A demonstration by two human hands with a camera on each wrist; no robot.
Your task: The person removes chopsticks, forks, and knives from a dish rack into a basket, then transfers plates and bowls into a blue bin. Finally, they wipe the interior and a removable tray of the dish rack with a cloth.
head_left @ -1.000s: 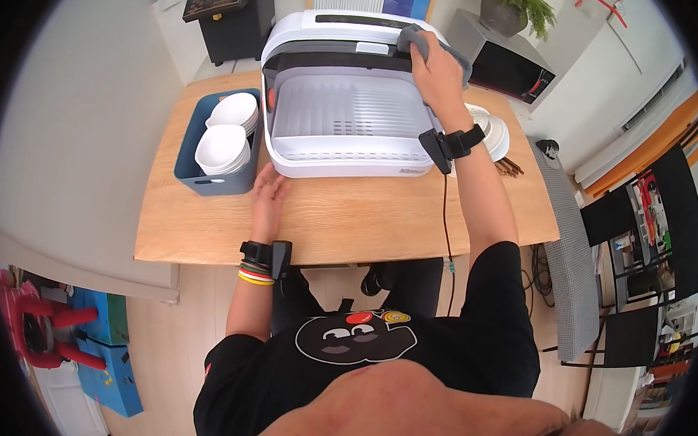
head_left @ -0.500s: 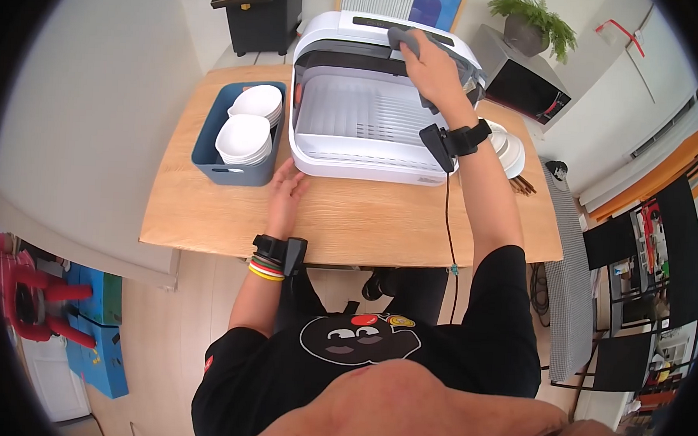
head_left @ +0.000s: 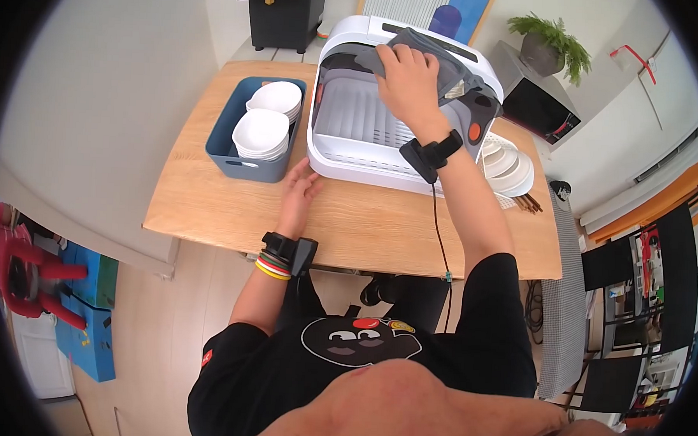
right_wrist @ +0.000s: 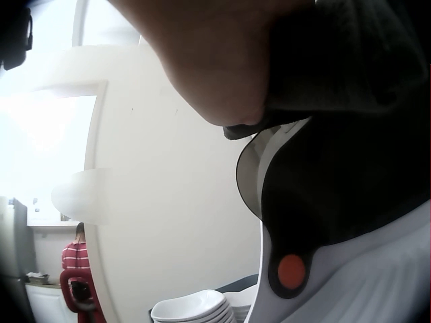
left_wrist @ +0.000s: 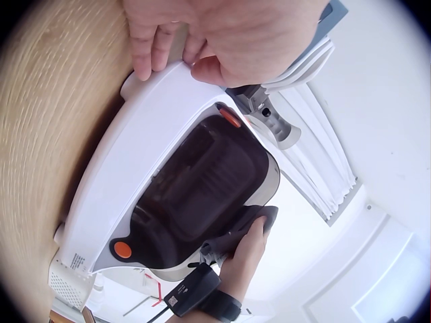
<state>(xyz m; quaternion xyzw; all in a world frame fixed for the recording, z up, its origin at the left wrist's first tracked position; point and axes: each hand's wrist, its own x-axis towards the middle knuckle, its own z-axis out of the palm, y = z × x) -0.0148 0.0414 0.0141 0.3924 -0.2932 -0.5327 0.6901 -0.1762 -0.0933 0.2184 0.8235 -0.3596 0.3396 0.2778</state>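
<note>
A white dish cabinet with a dark see-through lid and round orange hinge caps stands on the wooden table. My right hand holds a grey cloth against the lid, its fingers bent over the cloth. In the right wrist view the cloth looks dark, and most of the fingers are hidden. My left hand is at the cabinet's front left corner; in the left wrist view the fingertips of this hand touch the white edge, with the fingers relaxed.
Left of the cabinet, a blue basket holds stacked white bowls. To the right stand white plates and brown chopsticks. A microwave with a potted plant is behind. A cable hangs from the right wrist camera.
My right hand has moved left and down across the lid with the cloth, which is now more spread out. The head view has shifted. My left hand stays at the cabinet's corner.
</note>
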